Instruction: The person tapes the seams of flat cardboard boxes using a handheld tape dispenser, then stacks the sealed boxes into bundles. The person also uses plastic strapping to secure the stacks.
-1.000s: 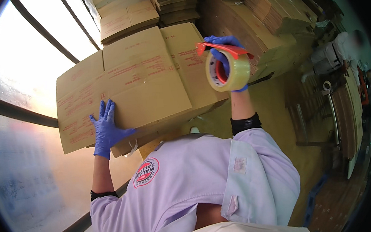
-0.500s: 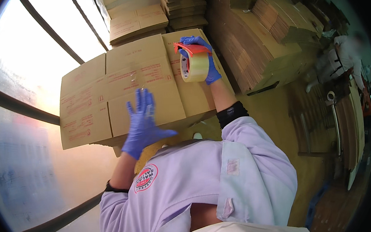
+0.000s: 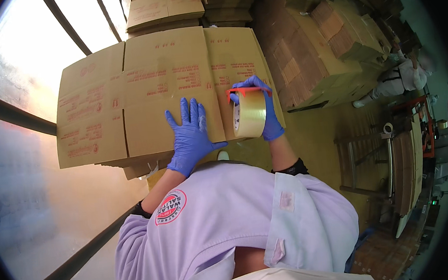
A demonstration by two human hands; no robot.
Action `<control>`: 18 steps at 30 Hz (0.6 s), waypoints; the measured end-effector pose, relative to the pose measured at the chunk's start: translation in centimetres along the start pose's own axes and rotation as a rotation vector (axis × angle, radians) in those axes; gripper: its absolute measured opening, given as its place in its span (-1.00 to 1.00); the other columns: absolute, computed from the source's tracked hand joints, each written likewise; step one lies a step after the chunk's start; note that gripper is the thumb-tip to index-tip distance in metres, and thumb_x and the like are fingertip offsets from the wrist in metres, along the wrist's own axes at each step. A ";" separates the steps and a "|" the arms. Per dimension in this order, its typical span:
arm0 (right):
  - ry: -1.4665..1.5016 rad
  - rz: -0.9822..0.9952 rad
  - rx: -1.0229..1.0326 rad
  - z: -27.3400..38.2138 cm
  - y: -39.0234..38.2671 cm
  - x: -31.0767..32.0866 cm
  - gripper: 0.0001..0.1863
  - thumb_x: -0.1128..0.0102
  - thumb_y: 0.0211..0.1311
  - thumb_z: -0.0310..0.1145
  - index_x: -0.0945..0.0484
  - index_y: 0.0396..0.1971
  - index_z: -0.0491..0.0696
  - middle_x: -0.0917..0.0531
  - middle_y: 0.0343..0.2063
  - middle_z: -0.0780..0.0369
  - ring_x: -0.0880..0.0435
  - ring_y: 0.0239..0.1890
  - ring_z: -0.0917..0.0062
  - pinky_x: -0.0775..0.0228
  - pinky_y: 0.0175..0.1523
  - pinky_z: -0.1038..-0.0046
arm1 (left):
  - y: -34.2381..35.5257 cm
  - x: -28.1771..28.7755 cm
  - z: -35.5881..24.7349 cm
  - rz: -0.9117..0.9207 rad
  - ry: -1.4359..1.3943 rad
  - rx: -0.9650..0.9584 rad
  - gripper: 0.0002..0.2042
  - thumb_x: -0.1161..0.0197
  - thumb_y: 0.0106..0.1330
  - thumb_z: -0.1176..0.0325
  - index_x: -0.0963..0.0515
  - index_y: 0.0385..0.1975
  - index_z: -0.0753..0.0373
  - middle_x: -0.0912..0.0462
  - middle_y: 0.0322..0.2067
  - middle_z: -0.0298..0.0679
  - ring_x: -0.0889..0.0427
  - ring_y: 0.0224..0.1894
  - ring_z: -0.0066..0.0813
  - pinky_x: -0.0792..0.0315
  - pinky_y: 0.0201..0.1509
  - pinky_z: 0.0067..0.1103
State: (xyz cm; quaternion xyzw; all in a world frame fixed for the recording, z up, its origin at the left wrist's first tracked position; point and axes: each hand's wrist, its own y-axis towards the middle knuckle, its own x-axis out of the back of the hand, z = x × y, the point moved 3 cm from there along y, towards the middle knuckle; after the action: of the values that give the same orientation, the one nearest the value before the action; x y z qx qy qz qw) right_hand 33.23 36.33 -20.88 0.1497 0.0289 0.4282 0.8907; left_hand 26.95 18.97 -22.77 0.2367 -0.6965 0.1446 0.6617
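A flat cardboard box (image 3: 168,65) with red print lies on top of a stack in front of me. My left hand (image 3: 190,134), in a blue glove, rests on its near part with the fingers spread. In my right hand (image 3: 268,107), also gloved in blue, is a tape dispenser (image 3: 251,90) with a red top and a wide roll of clear yellowish tape (image 3: 250,116). The dispenser is at the near right part of the cardboard; whether it touches the surface I cannot tell. My right palm is hidden behind the roll.
More folded cardboard (image 3: 166,8) is stacked beyond the box. Tall cardboard stacks (image 3: 327,53) stand to the right. A bright translucent wall (image 3: 15,130) with dark bars runs along the left. Far right, a person in white (image 3: 406,75) is near a metal rack (image 3: 365,163).
My right hand has drawn the tape dispenser nearer to me, down the right side of the cardboard. My left hand has shifted slightly right and now lies flat on it.
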 end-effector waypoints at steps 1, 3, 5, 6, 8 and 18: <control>0.193 0.052 -0.147 0.2 0.7 0.1 -0.83 -0.23 -0.09 -0.55 -0.43 -0.47 -0.09 -0.56 -0.47 0.26 -0.53 -0.38 0.64 -0.44 -0.28 0.56 | 0.1 0.2 0.1 -0.004 0.004 -0.005 0.07 -0.04 -0.23 -0.42 -0.08 0.15 0.43 -0.01 0.21 0.07 0.19 0.30 0.01 0.35 0.11 0.21; 0.583 0.162 -0.433 0.6 3.5 1.2 -0.91 -0.10 0.04 -0.46 -0.48 -0.42 -0.12 -0.58 -0.48 0.21 -0.57 -0.42 0.59 -0.48 -0.34 0.54 | 0.3 0.5 -0.1 0.005 0.020 -0.010 0.07 -0.03 -0.23 -0.42 -0.09 0.15 0.44 0.00 0.21 0.07 0.19 0.30 0.01 0.35 0.10 0.21; 0.061 0.401 0.061 -1.3 6.4 2.4 -0.83 -0.19 -0.08 -0.49 -0.51 -0.39 -0.11 -0.59 -0.49 0.21 -0.58 -0.46 0.55 -0.45 -0.35 0.55 | 0.0 0.7 -0.7 0.013 0.018 -0.036 0.08 -0.05 -0.23 -0.41 -0.08 0.14 0.46 0.00 0.20 0.08 0.18 0.29 0.02 0.34 0.10 0.21; -0.145 0.436 0.322 -1.0 7.8 2.1 -0.78 -0.24 -0.13 -0.51 -0.52 -0.38 -0.10 -0.59 -0.50 0.20 -0.58 -0.48 0.53 -0.44 -0.36 0.55 | 0.0 0.6 -0.6 0.001 0.006 -0.035 0.09 -0.07 -0.24 -0.40 -0.07 0.14 0.49 -0.01 0.20 0.10 0.17 0.29 0.03 0.34 0.10 0.21; -0.203 0.402 0.493 -1.2 7.2 2.6 -0.79 -0.25 -0.15 -0.50 -0.52 -0.40 -0.10 -0.59 -0.50 0.21 -0.58 -0.48 0.52 -0.44 -0.33 0.52 | 0.3 0.7 -0.3 -0.007 0.002 -0.043 0.09 -0.10 -0.25 -0.39 -0.06 0.14 0.49 -0.01 0.20 0.11 0.16 0.29 0.03 0.33 0.11 0.20; 0.814 0.168 -0.382 -1.5 -6.6 3.8 -0.78 -0.08 -0.17 -0.39 -0.37 -0.46 -0.15 -0.55 -0.53 0.13 -0.59 -0.38 0.28 -0.39 -0.11 0.20 | -1.4 0.7 -0.8 0.080 0.128 -0.315 -0.27 -0.17 -0.01 -0.02 -0.11 0.21 -0.01 -0.01 0.19 0.07 0.09 0.27 0.06 0.14 0.10 0.17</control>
State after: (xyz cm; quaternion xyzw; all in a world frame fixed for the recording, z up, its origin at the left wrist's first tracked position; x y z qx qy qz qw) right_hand 40.33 35.77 -23.96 -0.1958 0.2849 0.5206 0.7807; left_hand 28.37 18.11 -22.14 0.0924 -0.6759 0.0744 0.7274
